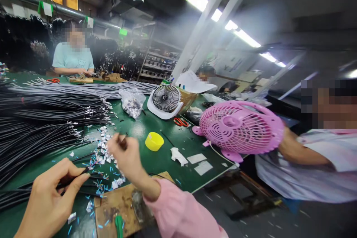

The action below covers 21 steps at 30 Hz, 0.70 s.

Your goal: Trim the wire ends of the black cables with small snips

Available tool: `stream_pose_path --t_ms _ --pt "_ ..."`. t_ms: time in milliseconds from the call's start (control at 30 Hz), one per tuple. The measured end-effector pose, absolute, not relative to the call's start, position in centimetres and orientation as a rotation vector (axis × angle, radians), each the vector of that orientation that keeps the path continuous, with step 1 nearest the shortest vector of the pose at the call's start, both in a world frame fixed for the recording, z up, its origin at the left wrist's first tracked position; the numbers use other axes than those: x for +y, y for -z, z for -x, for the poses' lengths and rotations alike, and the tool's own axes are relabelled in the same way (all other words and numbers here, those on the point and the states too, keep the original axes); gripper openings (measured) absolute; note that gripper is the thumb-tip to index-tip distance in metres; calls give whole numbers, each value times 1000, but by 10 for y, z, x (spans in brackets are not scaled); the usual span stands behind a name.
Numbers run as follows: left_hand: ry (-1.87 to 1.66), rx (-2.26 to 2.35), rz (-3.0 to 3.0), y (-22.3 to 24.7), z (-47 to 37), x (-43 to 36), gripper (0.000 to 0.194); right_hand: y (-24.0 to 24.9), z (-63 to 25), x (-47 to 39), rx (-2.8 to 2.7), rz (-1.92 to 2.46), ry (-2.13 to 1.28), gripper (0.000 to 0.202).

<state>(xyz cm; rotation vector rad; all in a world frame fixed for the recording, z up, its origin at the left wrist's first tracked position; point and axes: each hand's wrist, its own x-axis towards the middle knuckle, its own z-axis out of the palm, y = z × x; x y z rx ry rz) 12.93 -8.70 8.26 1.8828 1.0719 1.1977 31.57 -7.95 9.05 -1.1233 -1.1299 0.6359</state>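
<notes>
My left hand (51, 193) is closed in a pinch on a black cable (84, 171) at the lower left. My right hand (126, 156), in a pink sleeve, is raised over the bench with curled fingers. It is slightly blurred, and I cannot make out what it holds, if anything. Between the hands lie white scraps (103, 145) and blue wire bits. Under my right forearm is a stained wooden board (111, 204) with a green-handled tool (119, 226) on it. Bundles of black cables (41, 130) with stripped ends fill the left side.
Ahead stand a yellow cup (154, 141), a bag of small parts (132, 104), a white fan (166, 98) and orange-handled scissors (181, 122). At right is a pink fan (237, 128), beside a person's arm (304, 148). Another person (73, 57) sits across the green table (173, 139).
</notes>
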Motion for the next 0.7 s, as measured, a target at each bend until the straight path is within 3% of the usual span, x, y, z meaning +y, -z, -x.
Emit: stream_pose_path --t_ms 100,233,500,600,700 --pt "-1220 1100 -1845 -80 -128 -86 34 -101 -319 -75 -1021 1146 -651 38" --pt "-1321 1073 -1816 -72 -129 -82 33 -104 -314 -85 -1352 1204 -858 33" --pt "-1368 986 -1916 -68 -129 -80 28 -80 -320 -91 -1778 936 -424 27" --pt "-1395 1041 -1888 -74 -132 -83 17 -76 -320 -90 -1776 977 -387 25" --pt "-1498 1075 -1944 -80 -135 -83 22 -81 -316 -92 -1689 1089 -515 19"
